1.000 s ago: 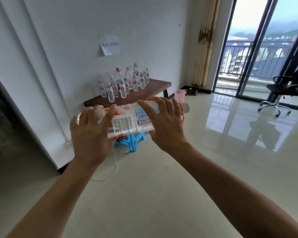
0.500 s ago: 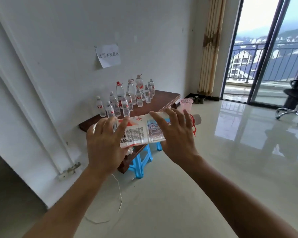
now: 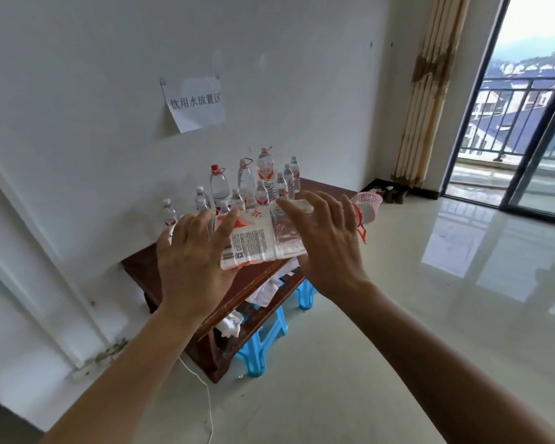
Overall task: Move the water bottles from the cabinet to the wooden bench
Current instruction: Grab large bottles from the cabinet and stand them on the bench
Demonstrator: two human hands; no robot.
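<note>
I carry a large water bottle (image 3: 257, 241) lying sideways at chest height, with a white and red label and a red carry strap at its cap end on the right. My left hand (image 3: 189, 261) grips its base end, thumb over the label. My right hand (image 3: 324, 245) grips its clear neck end with fingers spread over the top. Behind the bottle stands the dark wooden bench (image 3: 329, 190) against the white wall. Several water bottles (image 3: 220, 187), small and large, stand upright along its wall side.
Two blue plastic stools (image 3: 260, 344) and white cloths sit under the bench. A pink basket (image 3: 369, 198) stands at its far end. A paper sign (image 3: 194, 102) hangs on the wall. A white cord (image 3: 205, 395) trails on the glossy floor. Curtain (image 3: 426, 91) and balcony door (image 3: 526, 123) are right.
The bench and its bottles have come much closer and larger in view. Both hands keep the same hold on the sideways bottle, now directly over the bench's front edge.
</note>
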